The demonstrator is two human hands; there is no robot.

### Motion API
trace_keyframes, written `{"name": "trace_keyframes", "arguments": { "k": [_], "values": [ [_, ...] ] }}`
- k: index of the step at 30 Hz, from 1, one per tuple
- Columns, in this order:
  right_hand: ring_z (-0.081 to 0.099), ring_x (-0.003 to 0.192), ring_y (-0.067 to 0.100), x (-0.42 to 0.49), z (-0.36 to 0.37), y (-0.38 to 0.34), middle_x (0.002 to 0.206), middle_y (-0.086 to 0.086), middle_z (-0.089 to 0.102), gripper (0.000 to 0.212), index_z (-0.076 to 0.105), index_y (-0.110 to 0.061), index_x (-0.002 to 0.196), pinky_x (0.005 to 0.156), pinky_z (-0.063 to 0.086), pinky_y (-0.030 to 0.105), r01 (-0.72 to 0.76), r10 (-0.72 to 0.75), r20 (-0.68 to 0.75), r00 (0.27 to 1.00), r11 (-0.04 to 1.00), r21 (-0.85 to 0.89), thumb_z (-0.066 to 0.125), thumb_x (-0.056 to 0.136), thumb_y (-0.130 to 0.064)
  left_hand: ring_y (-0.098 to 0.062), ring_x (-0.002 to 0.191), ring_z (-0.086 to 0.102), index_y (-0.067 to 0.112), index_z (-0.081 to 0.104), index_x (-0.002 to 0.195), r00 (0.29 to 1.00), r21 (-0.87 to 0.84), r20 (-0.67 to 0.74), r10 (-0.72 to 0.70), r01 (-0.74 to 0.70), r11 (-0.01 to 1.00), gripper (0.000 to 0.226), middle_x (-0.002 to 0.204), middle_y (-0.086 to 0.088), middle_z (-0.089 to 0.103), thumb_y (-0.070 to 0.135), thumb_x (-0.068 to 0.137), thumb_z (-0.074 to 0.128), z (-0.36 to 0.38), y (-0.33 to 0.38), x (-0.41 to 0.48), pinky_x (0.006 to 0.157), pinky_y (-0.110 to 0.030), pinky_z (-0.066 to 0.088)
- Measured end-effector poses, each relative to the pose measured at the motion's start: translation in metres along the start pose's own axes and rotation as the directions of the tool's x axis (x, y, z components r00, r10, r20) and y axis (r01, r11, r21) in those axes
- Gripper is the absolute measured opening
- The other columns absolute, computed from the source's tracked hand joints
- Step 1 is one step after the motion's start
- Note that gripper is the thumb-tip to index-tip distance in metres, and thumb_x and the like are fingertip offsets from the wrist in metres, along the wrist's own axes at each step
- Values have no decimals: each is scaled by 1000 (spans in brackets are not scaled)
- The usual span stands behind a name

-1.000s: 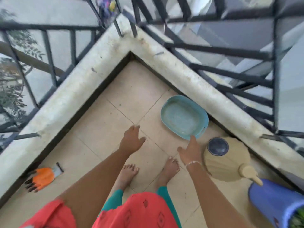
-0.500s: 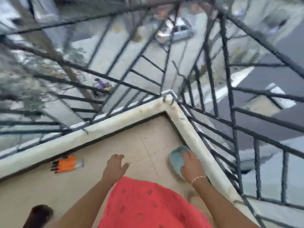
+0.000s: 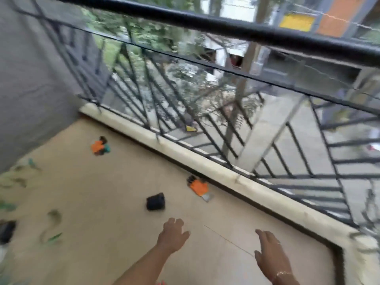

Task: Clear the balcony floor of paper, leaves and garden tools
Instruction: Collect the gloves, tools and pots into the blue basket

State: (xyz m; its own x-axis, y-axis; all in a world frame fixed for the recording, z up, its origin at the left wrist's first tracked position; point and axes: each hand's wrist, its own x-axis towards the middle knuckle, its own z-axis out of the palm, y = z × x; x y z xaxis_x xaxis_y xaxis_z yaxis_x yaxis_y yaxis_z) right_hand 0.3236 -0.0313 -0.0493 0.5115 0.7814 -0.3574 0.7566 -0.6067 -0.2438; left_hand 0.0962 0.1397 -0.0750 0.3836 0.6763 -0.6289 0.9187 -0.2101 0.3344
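Left grip (image 3: 173,233), right grip (image 3: 269,251) empty; glove (image 3: 198,187), black box (image 3: 155,201), leaves (image 3: 53,215) ahead.

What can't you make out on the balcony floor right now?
Head view, all motion-blurred:
1. Black object near the orange glove: identity unclear.
2. Far orange item: glove or tool, cannot tell.
3. Dark thing: cut off by left edge.
4. Leaves: smeared, uncountable.
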Motion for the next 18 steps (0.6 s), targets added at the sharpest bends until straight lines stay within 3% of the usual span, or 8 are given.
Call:
{"name": "trace_keyframes", "arguments": {
  "k": [2,4,6,9,12,15,16,18],
  "values": [
    [50,121,26,13,11,-52,138,8,43,72,35,-23,138,98,43,32,87,-82,59,995,993,-79,69,75,-26,-24,128,36,15,38,135,997,-61,-49,-65,61,996,48,139,-7,35,42,96,42,-26,-48,-10,103,-29,36],
    [69,78,30,34,31,-96,102,14,66,93,49,-21,118,64,57,35,248,-243,81,967,966,-68,88,33,-28,-25,126,38,14,40,135,984,-146,-103,-142,127,981,48,138,-8,37,42,96,43,-49,-95,-21,103,-29,35],
    [68,60,27,48,45,-148,87,11,67,93,48,-21,108,48,54,31,345,-310,221,924,928,-142,81,22,-36,-25,124,41,13,42,134,963,-216,-144,-230,196,956,48,136,-9,40,41,95,44,-67,-143,-35,102,-29,36],
    [59,110,33,58,55,-226,112,12,61,77,45,-25,123,84,48,40,545,-536,108,837,805,-233,77,53,-32,-25,123,42,12,43,131,918,-311,-153,-365,306,900,47,134,-10,40,42,95,44,-81,-206,-58,100,-31,38],
    [41,130,32,61,58,-294,72,3,67,65,49,-32,92,113,13,23,703,-707,140,693,618,-353,63,33,-54,-28,122,43,11,45,130,858,-430,-163,-486,382,818,47,133,-12,41,41,94,46,-85,-254,-86,99,-33,39],
    [69,73,26,52,52,-364,82,9,69,69,62,-25,100,78,53,28,737,-636,375,674,609,-292,75,39,-56,-30,122,43,10,45,130,774,-547,-147,-616,455,702,47,132,-14,42,41,94,46,-79,-290,-115,99,-35,39],
    [69,60,24,47,55,-380,77,10,69,71,65,-23,95,53,54,24,771,-672,382,635,580,-262,77,32,-56,-30,121,43,10,46,129,744,-581,-133,-655,477,660,46,132,-14,42,41,94,46,-76,-298,-124,99,-35,39],
    [66,46,18,48,70,-400,64,7,68,73,71,-18,77,45,49,16,850,-763,374,527,470,-239,85,12,-47,-30,120,45,10,46,127,690,-647,-99,-717,503,573,46,131,-15,42,41,94,47,-69,-312,-140,98,-34,40]
  ]
}}
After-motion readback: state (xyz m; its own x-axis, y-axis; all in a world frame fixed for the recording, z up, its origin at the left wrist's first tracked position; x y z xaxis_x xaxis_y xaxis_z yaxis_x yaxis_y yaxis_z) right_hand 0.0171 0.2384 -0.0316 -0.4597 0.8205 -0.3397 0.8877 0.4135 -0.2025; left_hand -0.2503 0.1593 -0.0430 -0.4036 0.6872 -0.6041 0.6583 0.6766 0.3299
